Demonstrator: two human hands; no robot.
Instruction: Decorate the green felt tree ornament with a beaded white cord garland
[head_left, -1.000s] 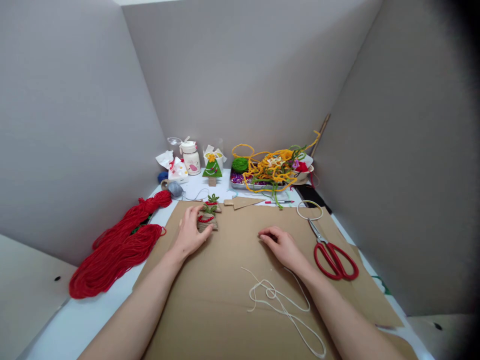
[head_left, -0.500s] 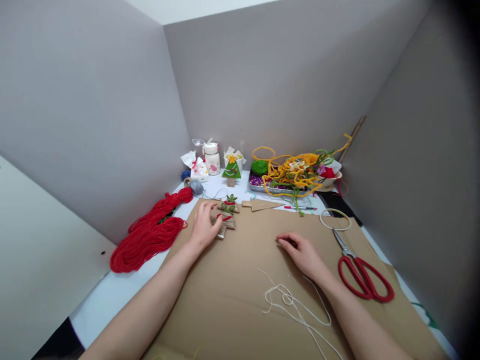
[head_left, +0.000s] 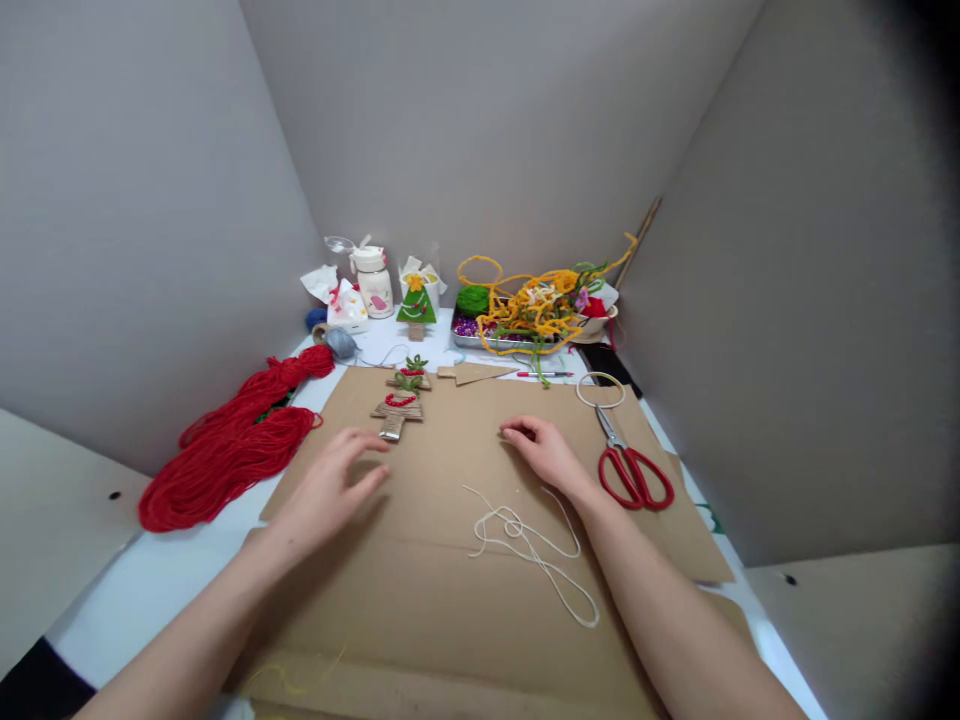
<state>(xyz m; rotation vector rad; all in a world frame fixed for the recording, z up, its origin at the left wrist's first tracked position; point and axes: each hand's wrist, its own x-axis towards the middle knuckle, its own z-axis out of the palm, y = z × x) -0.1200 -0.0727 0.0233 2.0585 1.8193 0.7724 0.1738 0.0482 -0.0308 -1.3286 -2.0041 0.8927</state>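
Observation:
My left hand [head_left: 330,490] hovers palm down over the brown cardboard sheet [head_left: 450,560], fingers spread and empty. Just beyond its fingertips lies a small twine-wrapped cardboard tree [head_left: 401,400] with red beads and a green top. My right hand [head_left: 544,452] rests on the cardboard near the middle, fingers loosely curled, with nothing visible in it. A tangle of white string [head_left: 525,545] lies on the sheet just in front of my right hand.
Red-handled scissors [head_left: 630,465] and a white ring [head_left: 600,390] lie to the right. A red yarn bundle [head_left: 232,445] sits at the left. At the back stand a tray of yellow and green yarn [head_left: 532,315], a green felt tree [head_left: 417,305], a white bottle [head_left: 373,285] and a cardboard cut-out [head_left: 472,373]. Grey walls enclose the table.
My left hand has let go of the twine-wrapped tree and drawn back toward me, leaving the tree lying on the cardboard. My right hand has stayed in place.

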